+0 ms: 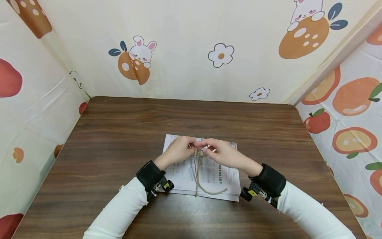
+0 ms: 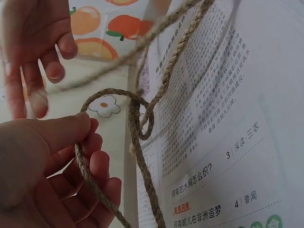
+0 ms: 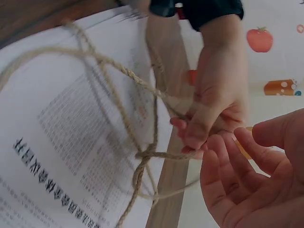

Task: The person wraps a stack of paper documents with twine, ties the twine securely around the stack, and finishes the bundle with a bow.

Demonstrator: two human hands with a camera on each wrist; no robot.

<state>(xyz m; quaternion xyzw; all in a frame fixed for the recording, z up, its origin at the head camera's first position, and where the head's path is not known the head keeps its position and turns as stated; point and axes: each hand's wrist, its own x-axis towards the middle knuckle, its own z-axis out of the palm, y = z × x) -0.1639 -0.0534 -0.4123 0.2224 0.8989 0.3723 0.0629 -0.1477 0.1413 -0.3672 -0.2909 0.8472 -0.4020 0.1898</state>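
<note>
A stack of folded newspapers (image 1: 180, 177) lies on the table, with twine (image 1: 196, 172) wrapped round it and crossing in a loose knot (image 3: 145, 154) on top. My left hand (image 1: 180, 147) pinches a bight of this twine (image 2: 107, 91) between thumb and forefinger, just over the knot. Close beside it is my right hand (image 1: 222, 152), its fingers (image 3: 242, 164) loosely bent, with nothing gripped between them. In the left wrist view a blurred strand runs toward the right fingertips (image 2: 38, 102). One long tail of twine curves over the lower part of the papers.
The brown wooden table (image 1: 119, 132) extends around the stack on all sides. Printed cloth walls (image 1: 185, 66) stand behind it and to both sides. Each wrist wears a black strap with a small camera (image 1: 165, 186).
</note>
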